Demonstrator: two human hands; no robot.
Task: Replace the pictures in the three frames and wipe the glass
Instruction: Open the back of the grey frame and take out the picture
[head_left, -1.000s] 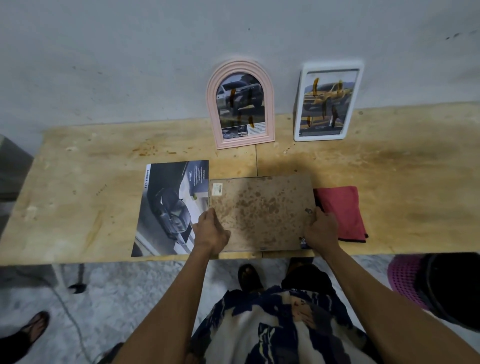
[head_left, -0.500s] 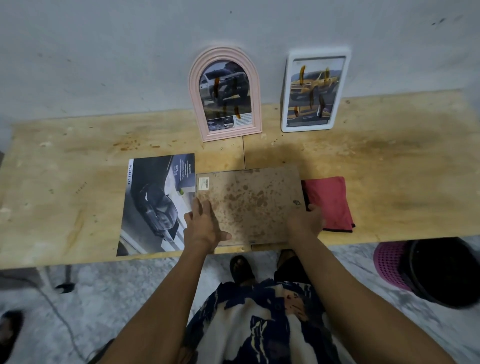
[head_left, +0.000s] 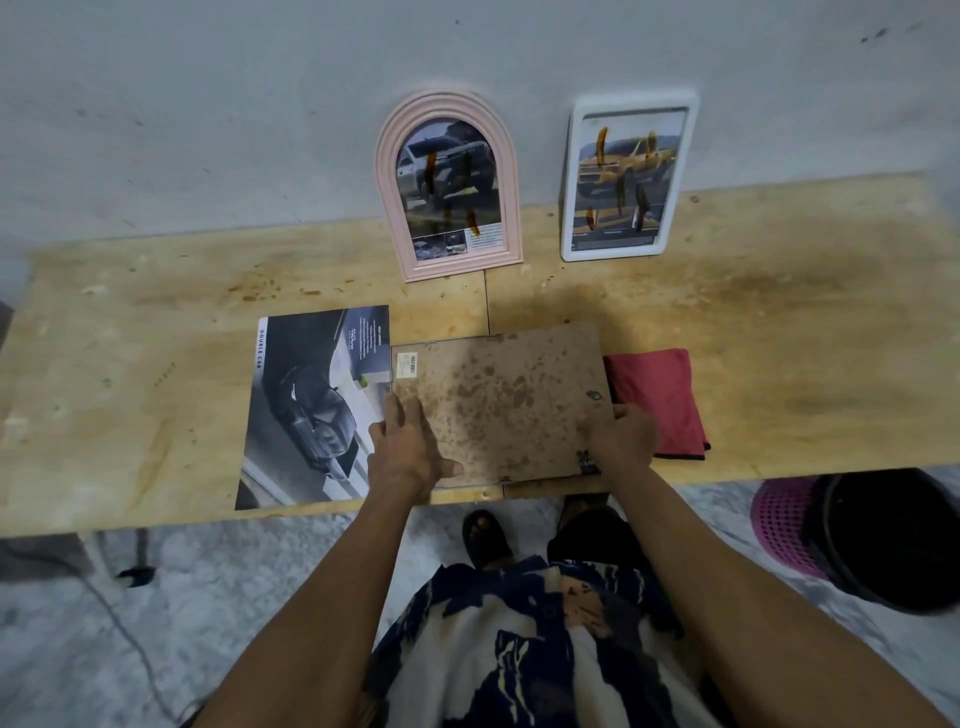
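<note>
frame (head_left: 498, 405) face-down between the hands so its stained backing board is reachable | left hand (head_left: 410, 447) flat, fingers straight, pressing board's left edge to steady it | right hand (head_left: 621, 439) curled over right edge, likely working a clip | car print (head_left: 311, 405) just left of left hand, red cloth (head_left: 660, 400) just right of right hand, both staged on worktop (head_left: 130, 364) | pink arched frame (head_left: 449, 182) and white frame (head_left: 626, 176) beyond hands, leaning on wall, glass smeared, awaiting turn

Both hands (head_left: 410, 447) on face-down frame (head_left: 498, 405)
</note>
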